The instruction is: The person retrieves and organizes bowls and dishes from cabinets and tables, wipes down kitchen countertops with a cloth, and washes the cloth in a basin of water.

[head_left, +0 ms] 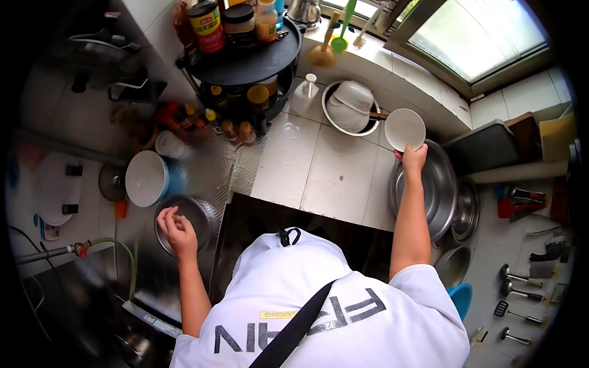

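Observation:
A small white bowl (405, 130) is in my right hand (413, 157), gripped at its near rim above the edge of a large metal basin (434, 211). Left of that bowl, a white enamel basin (334, 126) with a dark rim holds several stacked white bowls (353, 101). A dark brown stick-like handle (377, 115) lies between the stack and the held bowl; what it belongs to is hidden. My left hand (177, 230) hovers over a round metal pot (202, 214), fingers loosely curled and apart, with nothing visible in them. Whether it touches the pot, I cannot tell.
A white pump bottle (305, 95) stands near a black tiered rack (264, 58) of jars. A blue-and-white bowl (147, 178) sits left. Chopping boards (485, 147) lean at right, near hanging ladles (515, 289). White tiles (340, 178) cover the counter.

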A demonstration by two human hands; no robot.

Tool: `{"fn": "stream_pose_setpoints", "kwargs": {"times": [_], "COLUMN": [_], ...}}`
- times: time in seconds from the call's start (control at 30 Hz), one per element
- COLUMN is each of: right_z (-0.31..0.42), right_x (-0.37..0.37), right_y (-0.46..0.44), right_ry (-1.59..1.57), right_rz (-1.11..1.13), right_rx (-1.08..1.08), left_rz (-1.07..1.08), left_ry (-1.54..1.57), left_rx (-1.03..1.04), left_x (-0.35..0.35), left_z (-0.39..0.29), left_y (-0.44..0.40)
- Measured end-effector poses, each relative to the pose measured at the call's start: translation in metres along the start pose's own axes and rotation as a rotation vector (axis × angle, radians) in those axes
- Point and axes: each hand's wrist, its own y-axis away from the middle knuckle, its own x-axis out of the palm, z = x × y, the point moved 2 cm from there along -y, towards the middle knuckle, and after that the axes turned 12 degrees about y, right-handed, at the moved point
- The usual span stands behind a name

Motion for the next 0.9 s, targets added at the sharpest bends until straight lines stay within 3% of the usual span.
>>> {"fn": "stream_pose_setpoints", "kwargs": {"times": [0.17,0.2,0.33,0.43,0.57,0.67,0.9], "right_z": [-0.041,-0.003,0.021,0.025,0.03,0.012,0.036], "right_x": [0.011,0.009,0.028,0.046,0.075,0.099,0.126], "right_y": [-0.056,-0.031,-0.032,-0.042,-0.056,-0.09,-0.084], "right_ry": [0.146,0.038,0.035,0.204,0.101,0.368,0.512], "right_rz": [-0.116,-0.07,-0.099,-0.175,-0.157,-0.232,-0.249], "right_rx": [-0.097,-0.008,-0.023,-0.04,0.078,-0.029,-0.184], "left_rz": [0.038,0.044,0.063,0.08,0.079,0.07,0.066], "left_ry": [0.007,0.004,0.002,-0.012,-0.021,-0.033,-0.07], "left_rx": [0.04,0.046,0.033,0.038,0.021,0.011,-0.04], "left_x": [0.016,0.018,0.026,0.028,0.026,0.021,0.011], "left_z": [-0.008,-0.009,-0.014,-0.021,-0.025,-0.025,-0.035], "left_y": [-0.006,-0.008,-0.008,-0.005,0.005,0.013,0.03]}}
